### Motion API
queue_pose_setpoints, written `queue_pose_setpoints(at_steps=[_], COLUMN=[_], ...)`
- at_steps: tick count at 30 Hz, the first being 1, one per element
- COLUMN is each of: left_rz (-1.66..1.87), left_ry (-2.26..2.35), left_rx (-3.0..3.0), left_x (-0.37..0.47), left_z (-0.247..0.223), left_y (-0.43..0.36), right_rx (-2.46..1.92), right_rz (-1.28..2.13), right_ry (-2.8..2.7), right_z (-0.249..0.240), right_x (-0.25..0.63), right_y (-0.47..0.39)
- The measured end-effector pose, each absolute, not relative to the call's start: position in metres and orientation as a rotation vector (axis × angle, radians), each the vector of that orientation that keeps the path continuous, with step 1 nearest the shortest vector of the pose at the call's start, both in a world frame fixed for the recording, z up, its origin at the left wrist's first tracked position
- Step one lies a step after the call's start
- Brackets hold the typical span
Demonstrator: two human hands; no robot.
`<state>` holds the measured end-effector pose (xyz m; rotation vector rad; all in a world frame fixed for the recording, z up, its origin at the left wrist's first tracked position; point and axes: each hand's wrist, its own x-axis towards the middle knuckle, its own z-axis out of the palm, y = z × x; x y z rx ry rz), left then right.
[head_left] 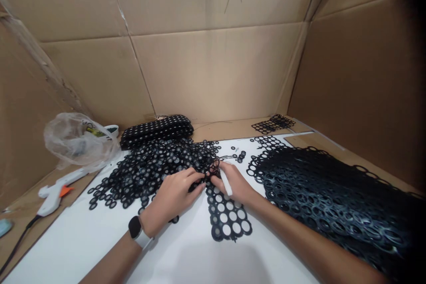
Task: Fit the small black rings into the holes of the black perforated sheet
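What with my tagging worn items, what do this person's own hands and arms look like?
The left hand and right hand are ungloved, and no sleeves are in view. The left wrist wears a watch with a dark, rounded-rectangular face and a pale band; the right wrist shows nothing worn.

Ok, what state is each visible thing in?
White pen-like stick: tilted, in the right grip.
Black ring-patterned mesh strip: near end flat.
Left grip: fingers bent beside strip's far end.
Small round black discs: loosely heaped.
Large black ring mesh sheets: stacked.
White plastic glue gun: lying, cable attached.
Clear plastic bag: crumpled.
Black white-dotted bundle: lying.
Square black-faced watch: worn.
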<state>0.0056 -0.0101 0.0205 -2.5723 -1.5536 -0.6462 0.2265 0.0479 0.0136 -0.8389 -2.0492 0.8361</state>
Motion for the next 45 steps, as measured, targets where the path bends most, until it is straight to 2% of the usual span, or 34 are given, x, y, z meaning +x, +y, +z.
queue_pose_setpoints(at_steps=[27,45], left_rz=[-0.546,-0.707], left_ry=[-1.663,-1.685], left_rx=[-2.614,-2.559], left_x=[0.010,0.010], left_z=[0.027,0.021], left_y=[-0.013,-0.011], right_rx=[-0.931,-0.797], right_rz=[0.611,1.007], right_ry=[-2.228,-2.024], right_z=[0.012,0.020], right_x=[0.226,0.230], right_y=[0.043,0.049])
